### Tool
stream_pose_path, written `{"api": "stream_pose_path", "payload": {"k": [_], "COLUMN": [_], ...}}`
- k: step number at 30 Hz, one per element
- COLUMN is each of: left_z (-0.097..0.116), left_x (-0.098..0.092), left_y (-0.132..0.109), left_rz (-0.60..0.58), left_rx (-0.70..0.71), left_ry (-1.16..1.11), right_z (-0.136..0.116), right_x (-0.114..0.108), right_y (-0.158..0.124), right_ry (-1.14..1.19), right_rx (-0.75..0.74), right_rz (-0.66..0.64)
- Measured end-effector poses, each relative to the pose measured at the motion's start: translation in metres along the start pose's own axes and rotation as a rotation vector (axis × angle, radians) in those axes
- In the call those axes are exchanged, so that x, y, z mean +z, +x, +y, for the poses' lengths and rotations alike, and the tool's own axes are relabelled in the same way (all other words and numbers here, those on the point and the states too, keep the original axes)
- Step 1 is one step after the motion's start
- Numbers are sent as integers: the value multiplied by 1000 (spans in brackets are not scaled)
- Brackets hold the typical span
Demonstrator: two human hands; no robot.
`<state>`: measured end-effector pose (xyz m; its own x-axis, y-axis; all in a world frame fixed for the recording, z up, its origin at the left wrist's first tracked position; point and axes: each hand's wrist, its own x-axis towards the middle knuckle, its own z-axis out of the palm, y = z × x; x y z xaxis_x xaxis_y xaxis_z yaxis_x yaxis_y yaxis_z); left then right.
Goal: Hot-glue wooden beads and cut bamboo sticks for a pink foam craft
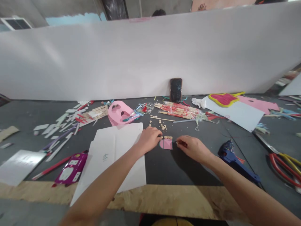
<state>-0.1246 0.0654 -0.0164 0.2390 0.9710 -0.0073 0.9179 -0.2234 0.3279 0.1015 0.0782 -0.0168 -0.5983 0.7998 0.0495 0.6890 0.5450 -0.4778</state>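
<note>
A small pink piece with a rounded left end and dark outline (166, 144) lies on the dark tabletop between my hands. Small beige beads (168, 137) sit in a row along its upper edge. My left hand (150, 138) rests at the piece's upper left, fingers curled together beside a bead; what they hold, if anything, is hidden. To the right of the piece, my right hand (191, 147) pinches a small beige bead (177, 142) between thumb and fingertips. More loose beads (163, 126) are scattered just beyond, near a thin wooden stick (162, 119).
White board (127, 157) lies under my left forearm. A blue glue gun (237, 161) and red-and-yellow-handled scissors (282, 160) are at right. Wrapped sticks (177, 110) and an upright phone (176, 90) stand behind. A pink cutout (121, 108) and paper strips (62, 128) lie left.
</note>
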Motion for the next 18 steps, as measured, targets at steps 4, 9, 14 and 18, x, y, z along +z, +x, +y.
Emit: {"api": "stream_pose_path", "payload": {"k": [4,9,14,18], "left_z": [-1,-2,-4,-2], "left_x": [2,4,3,-3], "left_y": [1,1,-1,-7], "left_rz": [-10,4,34,63], "left_rx": [6,3,-4,-10], "left_ry": [-37,-86,-144,-189], "right_z": [-1,-9,-12,-9], "right_x": [6,14,17,18], "right_y": [12,19,19,18], "right_ry": [-34,-105,-141,-132], "right_rx": [41,94,118,105], "right_rz": [7,28,37,47]}}
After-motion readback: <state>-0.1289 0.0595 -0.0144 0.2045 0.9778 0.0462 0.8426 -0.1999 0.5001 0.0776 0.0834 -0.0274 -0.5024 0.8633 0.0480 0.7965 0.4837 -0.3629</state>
